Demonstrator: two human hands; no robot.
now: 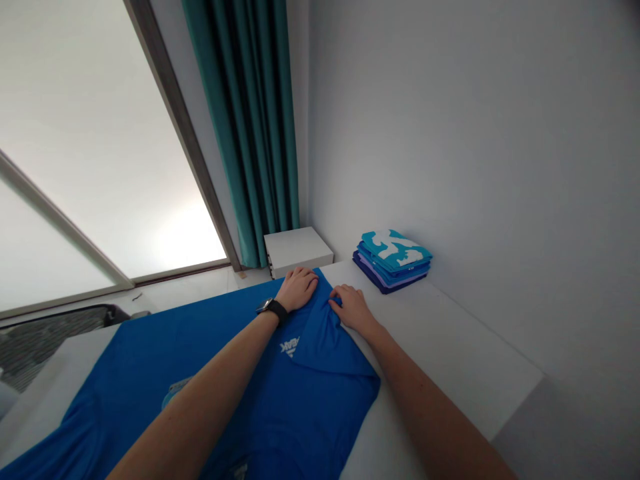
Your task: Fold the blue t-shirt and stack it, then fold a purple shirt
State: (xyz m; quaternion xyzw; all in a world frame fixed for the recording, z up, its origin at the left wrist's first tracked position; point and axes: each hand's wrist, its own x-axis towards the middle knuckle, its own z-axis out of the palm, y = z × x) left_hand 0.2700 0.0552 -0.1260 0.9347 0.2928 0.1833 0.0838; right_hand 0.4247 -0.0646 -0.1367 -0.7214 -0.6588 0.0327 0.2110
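Note:
A blue T-shirt [320, 413] lies spread over the white tabletop, with part of its right side folded inward and white lettering beside the fold. My left hand [299, 288], a dark watch [273, 308] on its wrist, rests palm down on the shirt near its far edge, fingers laid on the cloth. Just to the right, my right hand [351, 308] has its thumb and fingers closed on the edge of the folded part. A light blue print on the shirt is partly covered by my left forearm.
Beyond my right hand, a stack of folded clothes [393, 259] sits by the wall. A low white cabinet [299, 248] stands past the far table edge, under a green curtain [250, 133]. A dark open case with grey lining [50, 337] is at the left, near frosted glass doors [100, 133].

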